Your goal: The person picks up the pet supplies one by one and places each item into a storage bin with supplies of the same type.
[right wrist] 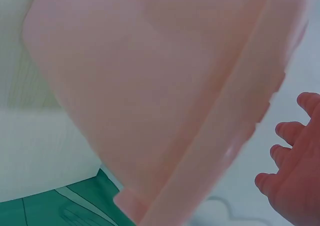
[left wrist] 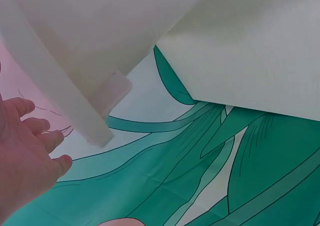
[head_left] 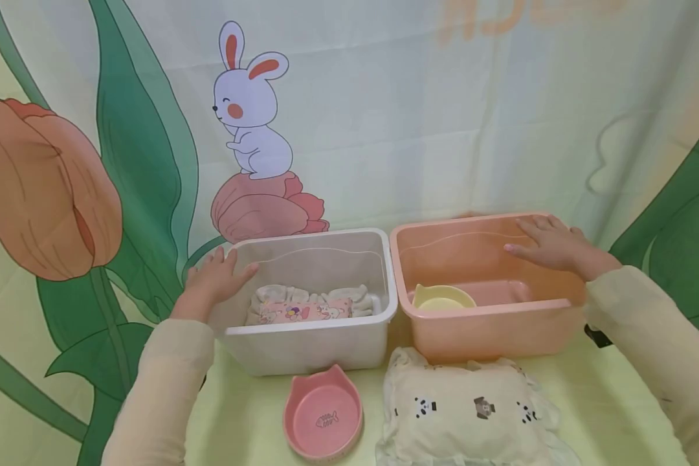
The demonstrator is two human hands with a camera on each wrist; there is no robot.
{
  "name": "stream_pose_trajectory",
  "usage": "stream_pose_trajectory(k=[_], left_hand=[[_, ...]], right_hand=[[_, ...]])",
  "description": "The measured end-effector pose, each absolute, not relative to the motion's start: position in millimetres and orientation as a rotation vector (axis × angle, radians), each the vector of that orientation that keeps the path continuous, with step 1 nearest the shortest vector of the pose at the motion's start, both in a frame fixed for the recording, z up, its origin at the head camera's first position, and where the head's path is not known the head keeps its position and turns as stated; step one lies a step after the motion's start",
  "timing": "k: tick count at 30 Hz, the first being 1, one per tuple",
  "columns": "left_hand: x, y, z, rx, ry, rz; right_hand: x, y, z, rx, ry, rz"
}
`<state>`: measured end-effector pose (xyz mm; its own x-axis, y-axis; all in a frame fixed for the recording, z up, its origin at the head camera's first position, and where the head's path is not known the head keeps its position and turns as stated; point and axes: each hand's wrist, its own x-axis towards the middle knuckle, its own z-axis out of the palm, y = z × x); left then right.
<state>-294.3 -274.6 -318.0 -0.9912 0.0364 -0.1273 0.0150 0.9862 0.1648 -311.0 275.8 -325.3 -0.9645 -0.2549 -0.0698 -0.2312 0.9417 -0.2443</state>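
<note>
My left hand, fingers spread, is over the left end of a white bin. In the left wrist view, the bin's underside and rim fill the top left, with the hand beside it. A small ruffled pillow with a pink rabbit print lies inside. Over the far right corner of a peach bin is my right hand, its fingers stretched out and holding nothing. A yellow cat-eared bowl sits in that bin's near left corner. The right wrist view shows the peach bin close up.
In front of the white bin sits a pink cat-eared bowl with a fishbone mark. A cream frilled pillow with animal faces lies before the peach bin. Behind both bins hangs a printed cloth with a rabbit and tulips.
</note>
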Motion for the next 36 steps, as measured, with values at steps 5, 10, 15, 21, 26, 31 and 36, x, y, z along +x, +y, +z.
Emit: stream_pose_trajectory(k=[5, 10, 15, 21, 26, 31, 36], left_hand=[[-294, -275, -320, 0.056, 2.998, 0.274], [-292, -274, -323, 0.086, 2.997, 0.266], [-292, -275, -327, 0.095, 2.993, 0.279], [-290, -279, -331, 0.092, 2.981, 0.325], [-283, -282, -333, 0.114, 2.990, 0.337], [-276, -285, -334, 0.125, 3.001, 0.362], [-269, -288, -334, 0.144, 3.010, 0.364]], right_hand=[[-305, 271, -322, -0.419, 3.008, -0.307], [-301, 269, -322, -0.444, 3.014, -0.282], [-299, 270, -326, -0.479, 3.024, -0.269], [-297, 270, -331, -0.583, 3.037, -0.205], [-293, 269, -332, -0.617, 3.032, -0.176], [-291, 270, -336, -0.613, 3.021, -0.226], [-286, 268, -338, -0.603, 3.016, -0.240]])
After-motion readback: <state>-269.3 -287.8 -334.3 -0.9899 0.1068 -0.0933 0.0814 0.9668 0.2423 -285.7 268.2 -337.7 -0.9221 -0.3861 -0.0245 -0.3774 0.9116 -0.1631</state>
